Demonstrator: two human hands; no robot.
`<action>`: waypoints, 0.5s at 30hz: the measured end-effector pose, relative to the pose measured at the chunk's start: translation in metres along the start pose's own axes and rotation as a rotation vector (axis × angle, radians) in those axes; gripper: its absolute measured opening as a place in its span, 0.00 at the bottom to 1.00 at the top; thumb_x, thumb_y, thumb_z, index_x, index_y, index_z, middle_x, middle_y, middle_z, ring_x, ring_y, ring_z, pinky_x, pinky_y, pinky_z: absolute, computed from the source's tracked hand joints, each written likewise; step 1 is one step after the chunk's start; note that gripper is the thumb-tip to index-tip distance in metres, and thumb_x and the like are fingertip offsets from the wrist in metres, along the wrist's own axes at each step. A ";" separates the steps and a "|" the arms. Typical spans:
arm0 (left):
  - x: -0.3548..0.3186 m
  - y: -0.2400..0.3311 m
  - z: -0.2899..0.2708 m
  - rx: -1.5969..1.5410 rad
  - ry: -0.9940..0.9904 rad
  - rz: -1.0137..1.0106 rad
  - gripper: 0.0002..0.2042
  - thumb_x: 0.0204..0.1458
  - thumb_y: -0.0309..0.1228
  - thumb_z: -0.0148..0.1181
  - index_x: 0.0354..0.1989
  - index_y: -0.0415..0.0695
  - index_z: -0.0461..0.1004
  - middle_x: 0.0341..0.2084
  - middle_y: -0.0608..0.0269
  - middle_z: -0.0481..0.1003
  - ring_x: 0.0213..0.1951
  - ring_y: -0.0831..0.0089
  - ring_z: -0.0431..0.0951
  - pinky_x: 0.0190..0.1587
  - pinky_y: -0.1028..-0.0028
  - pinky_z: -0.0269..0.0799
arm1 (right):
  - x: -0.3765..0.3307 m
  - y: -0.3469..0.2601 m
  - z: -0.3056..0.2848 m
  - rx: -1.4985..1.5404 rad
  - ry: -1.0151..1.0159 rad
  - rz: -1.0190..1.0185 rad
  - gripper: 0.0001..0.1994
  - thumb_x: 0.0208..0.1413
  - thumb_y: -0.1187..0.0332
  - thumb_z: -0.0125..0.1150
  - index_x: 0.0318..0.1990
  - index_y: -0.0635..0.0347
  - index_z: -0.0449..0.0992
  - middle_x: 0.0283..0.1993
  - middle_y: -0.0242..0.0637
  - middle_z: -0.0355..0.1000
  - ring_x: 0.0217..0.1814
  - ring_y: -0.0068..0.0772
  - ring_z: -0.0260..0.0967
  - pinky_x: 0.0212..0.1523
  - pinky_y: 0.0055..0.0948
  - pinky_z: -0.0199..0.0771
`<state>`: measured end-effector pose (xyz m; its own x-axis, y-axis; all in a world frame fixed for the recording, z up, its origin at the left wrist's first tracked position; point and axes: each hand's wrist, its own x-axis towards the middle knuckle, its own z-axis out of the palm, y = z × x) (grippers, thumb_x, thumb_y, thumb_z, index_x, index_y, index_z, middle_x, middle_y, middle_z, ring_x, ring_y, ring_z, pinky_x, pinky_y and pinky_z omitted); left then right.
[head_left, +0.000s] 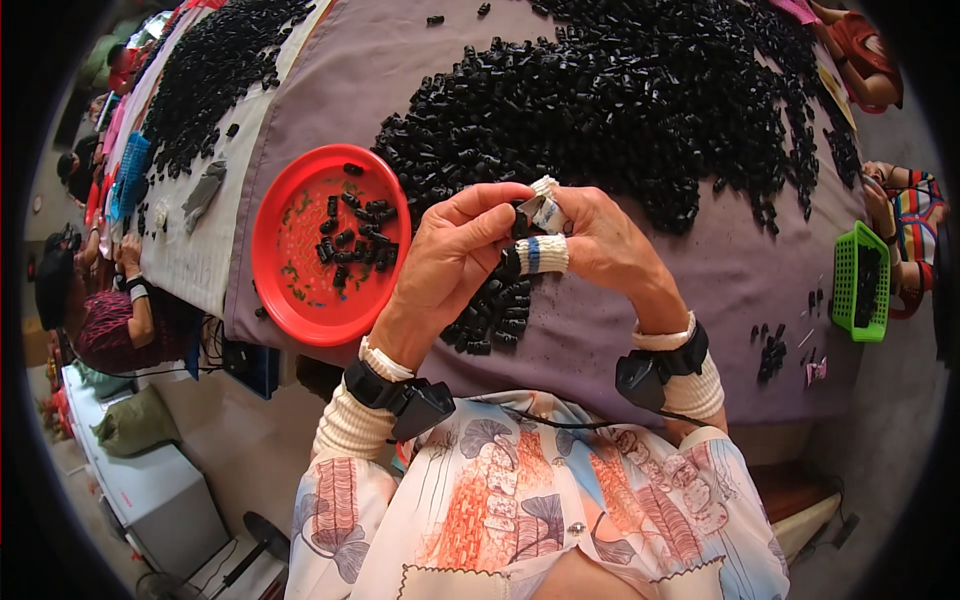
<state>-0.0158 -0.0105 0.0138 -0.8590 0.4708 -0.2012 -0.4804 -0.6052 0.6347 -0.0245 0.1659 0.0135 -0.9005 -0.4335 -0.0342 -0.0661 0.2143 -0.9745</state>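
- Few black parts (352,232) lie on the red plate (275,265) so far, by my estimate.
- Both hands, left (450,255) and right (600,245), pinch one small black piece (521,222) between taped fingertips.
- Huge black heap (610,100) remains on the surface (700,300).

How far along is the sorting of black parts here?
Done, apparently: a small batch of black parts lies in the red plate. In hand: the left hand and right hand meet over one black piece, pinched between the fingertips. Left, seemingly: the big heap on the table, far more than the plate holds, so this looks like an early stage.
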 end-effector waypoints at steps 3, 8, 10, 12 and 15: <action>0.000 -0.001 0.000 0.018 0.003 0.004 0.11 0.53 0.24 0.52 0.44 0.34 0.70 0.37 0.59 0.73 0.38 0.76 0.73 0.43 0.76 0.71 | -0.001 -0.001 0.000 -0.011 -0.009 -0.003 0.20 0.37 0.57 0.66 0.25 0.65 0.68 0.18 0.34 0.62 0.20 0.26 0.57 0.23 0.29 0.59; -0.001 -0.001 0.000 0.031 0.020 0.008 0.11 0.53 0.24 0.52 0.44 0.34 0.70 0.37 0.58 0.74 0.37 0.75 0.74 0.42 0.75 0.72 | -0.002 0.000 0.001 -0.040 -0.017 0.006 0.18 0.39 0.58 0.65 0.26 0.66 0.68 0.19 0.36 0.62 0.21 0.28 0.57 0.24 0.30 0.60; -0.001 -0.001 -0.001 0.051 0.018 0.014 0.11 0.52 0.24 0.53 0.43 0.34 0.70 0.37 0.57 0.74 0.37 0.75 0.75 0.42 0.75 0.73 | -0.002 0.005 0.003 -0.032 -0.007 -0.027 0.17 0.41 0.60 0.64 0.26 0.66 0.69 0.19 0.36 0.62 0.20 0.29 0.57 0.24 0.30 0.60; -0.001 -0.001 0.000 0.052 0.021 0.017 0.11 0.52 0.23 0.53 0.43 0.34 0.70 0.36 0.58 0.74 0.37 0.75 0.75 0.42 0.75 0.73 | -0.003 0.006 0.005 -0.014 -0.006 -0.042 0.16 0.41 0.60 0.64 0.26 0.66 0.69 0.19 0.36 0.62 0.20 0.28 0.56 0.23 0.30 0.59; 0.000 -0.001 0.000 0.064 0.031 0.013 0.10 0.52 0.23 0.53 0.42 0.34 0.71 0.36 0.58 0.74 0.36 0.75 0.75 0.42 0.75 0.73 | -0.003 0.010 0.006 0.020 -0.011 -0.040 0.16 0.41 0.61 0.64 0.25 0.66 0.69 0.18 0.35 0.61 0.20 0.27 0.55 0.23 0.29 0.58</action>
<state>-0.0151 -0.0099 0.0127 -0.8705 0.4427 -0.2152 -0.4580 -0.5684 0.6835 -0.0201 0.1641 0.0029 -0.8925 -0.4511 0.0020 -0.0930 0.1796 -0.9793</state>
